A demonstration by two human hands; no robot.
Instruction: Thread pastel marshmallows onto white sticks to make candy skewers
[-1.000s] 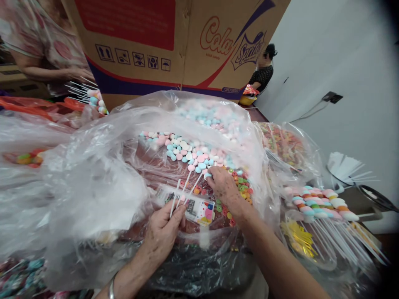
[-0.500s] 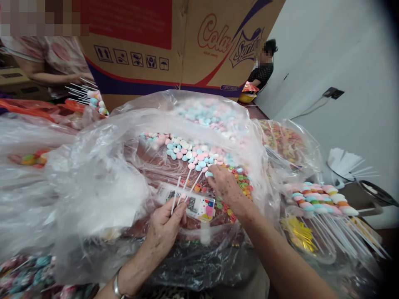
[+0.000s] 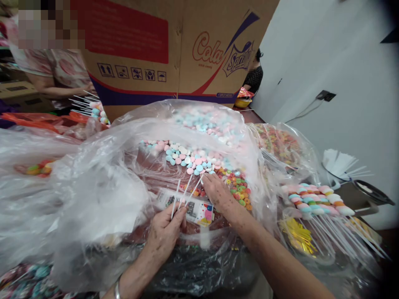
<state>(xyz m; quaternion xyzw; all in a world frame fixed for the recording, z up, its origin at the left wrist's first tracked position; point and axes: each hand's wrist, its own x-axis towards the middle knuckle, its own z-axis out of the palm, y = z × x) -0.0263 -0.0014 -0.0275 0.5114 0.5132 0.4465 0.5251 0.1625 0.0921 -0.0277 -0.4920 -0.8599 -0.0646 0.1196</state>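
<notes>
My left hand (image 3: 166, 226) pinches several thin white sticks (image 3: 187, 187), which fan out upward from the thumb and fingers. My right hand (image 3: 218, 193) is closed at the fingertips beside the tip of the rightmost stick. A small pale candy seems to be in those fingers, mostly hidden. Just beyond lie round pink, blue and white candies (image 3: 198, 161) in a heap. Ring-shaped gummy candies (image 3: 241, 189) in red, green and orange spread to the right of my right hand. Under the sticks is a printed label packet (image 3: 205, 211).
Clear plastic bags (image 3: 102, 178) surround the work area. A large cardboard box (image 3: 137, 95) stands behind. Finished candy skewers (image 3: 321, 201) and gold twist ties (image 3: 301, 236) lie right, near a container of white sticks (image 3: 338, 164). Two people (image 3: 62, 74) are beyond the box.
My right hand has shifted slightly left, from the candy heap to the tip of the rightmost stick. My left hand keeps holding the sticks. The camera view has tilted a little.
</notes>
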